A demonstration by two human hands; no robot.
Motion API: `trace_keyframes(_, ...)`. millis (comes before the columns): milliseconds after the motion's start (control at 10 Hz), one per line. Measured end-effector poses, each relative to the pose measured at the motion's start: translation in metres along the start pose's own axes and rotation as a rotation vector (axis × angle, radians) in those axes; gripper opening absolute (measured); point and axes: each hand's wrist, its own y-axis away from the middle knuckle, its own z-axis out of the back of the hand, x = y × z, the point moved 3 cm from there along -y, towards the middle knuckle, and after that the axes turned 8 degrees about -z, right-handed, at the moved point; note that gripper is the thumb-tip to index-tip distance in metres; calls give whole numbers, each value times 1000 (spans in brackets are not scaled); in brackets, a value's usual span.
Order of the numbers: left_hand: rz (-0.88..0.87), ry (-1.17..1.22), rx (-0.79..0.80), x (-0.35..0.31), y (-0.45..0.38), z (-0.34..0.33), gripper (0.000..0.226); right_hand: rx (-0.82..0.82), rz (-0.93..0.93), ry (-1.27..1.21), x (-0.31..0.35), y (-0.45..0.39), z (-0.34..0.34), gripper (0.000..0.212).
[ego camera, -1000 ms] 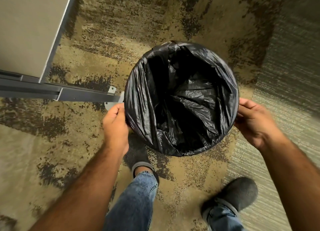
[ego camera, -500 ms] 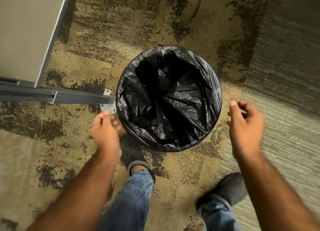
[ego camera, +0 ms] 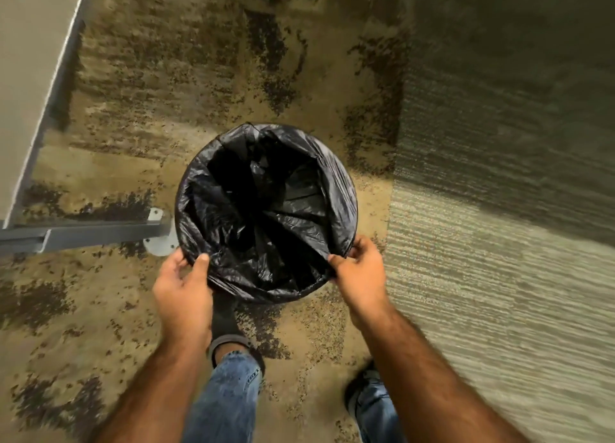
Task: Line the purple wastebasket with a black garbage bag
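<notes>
A round wastebasket stands on the carpet in the middle of the view, fully covered by a black garbage bag (ego camera: pixel 266 216) folded over its rim, so no purple shows. The bag hangs crumpled inside. My left hand (ego camera: pixel 184 289) grips the bag at the near-left rim, thumb over the edge. At the near-right rim my right hand (ego camera: pixel 361 273) pinches a fold of the bag between thumb and fingers.
A grey metal desk leg with a round foot plate (ego camera: pixel 156 243) touches the basket's left side; a beige panel (ego camera: pixel 30 76) rises at the far left. My feet in dark slippers (ego camera: pixel 226 319) stand just behind the basket on mottled brown carpet.
Both hands had let go and pulled back from the basket half a second ago. Now they have returned and grip the bag at the near rim. The view has shifted back.
</notes>
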Motion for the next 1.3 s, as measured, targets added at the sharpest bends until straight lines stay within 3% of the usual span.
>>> trace_keyframes(200, -107, 66, 183, -51, 21, -52, 51, -72, 69, -161, 31, -19, 60, 38)
trace_keyframes(300, -129, 168, 352, -90, 39, -96, 41, -123, 105, -285, 64, -43, 106, 33)
trace_keyframes(500, -161, 228, 627, -134, 67, -167, 71, -221, 156, -335, 104, -96, 171, 31)
trace_keyframes(700, -208, 182, 688, -158, 73, -236, 80, -262, 129, -338, 117, -130, 213, 32)
trace_keyframes(900, -404, -92, 695, -165, 71, -288, 92, -236, 100, -295, 123, -162, 233, 27)
trace_keyframes(1100, -530, -289, 651, -171, 73, -290, 97, -98, 39, -286, 129, -159, 239, 24)
trace_keyframes(1300, -586, -370, 636, -173, 82, -251, 77, -50, -23, -260, 112, -116, 250, 45)
